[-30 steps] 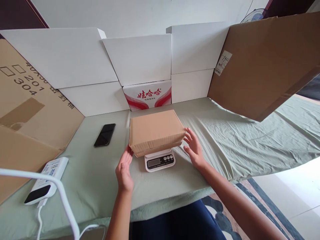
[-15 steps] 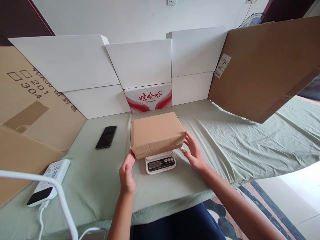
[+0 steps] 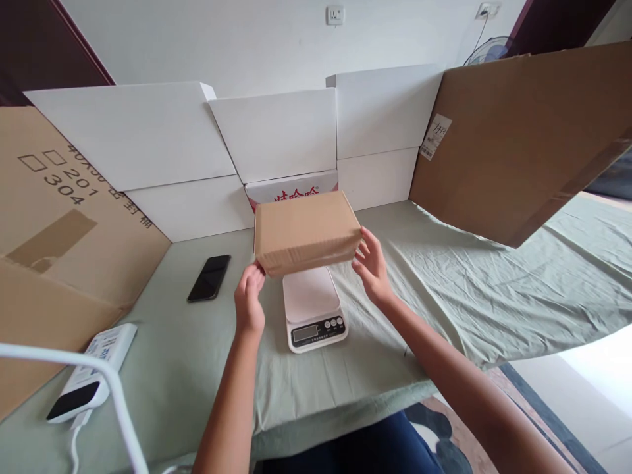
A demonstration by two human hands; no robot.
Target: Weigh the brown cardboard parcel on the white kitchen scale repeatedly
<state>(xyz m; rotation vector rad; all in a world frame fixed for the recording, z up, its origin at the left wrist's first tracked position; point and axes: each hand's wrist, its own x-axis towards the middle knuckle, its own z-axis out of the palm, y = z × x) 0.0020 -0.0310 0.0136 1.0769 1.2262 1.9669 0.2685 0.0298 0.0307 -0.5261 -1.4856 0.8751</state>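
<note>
A closed brown cardboard box (image 3: 309, 230) is held up between my two hands, above and behind a white kitchen scale (image 3: 311, 296). My left hand (image 3: 249, 296) grips the box's front left corner, with its fingertips partly hidden under the edge. At the front right corner, my right hand (image 3: 372, 266) holds the box with its fingers on the side. Most of the scale's white platform shows below the box. Its front panel has a small grey display and several buttons; no digits can be made out.
To the left lies a black phone (image 3: 209, 278) on the green cloth (image 3: 197, 368). A white power strip (image 3: 93, 368) with a cable sits further left, near a curved white tube (image 3: 116, 388). White boxes (image 3: 281, 135) and large brown cardboard panels (image 3: 513, 145) stand around the back and sides.
Both hands have lifted the box up and away from me, off the scale, whose platform now shows. The view has tilted slightly upward.
</note>
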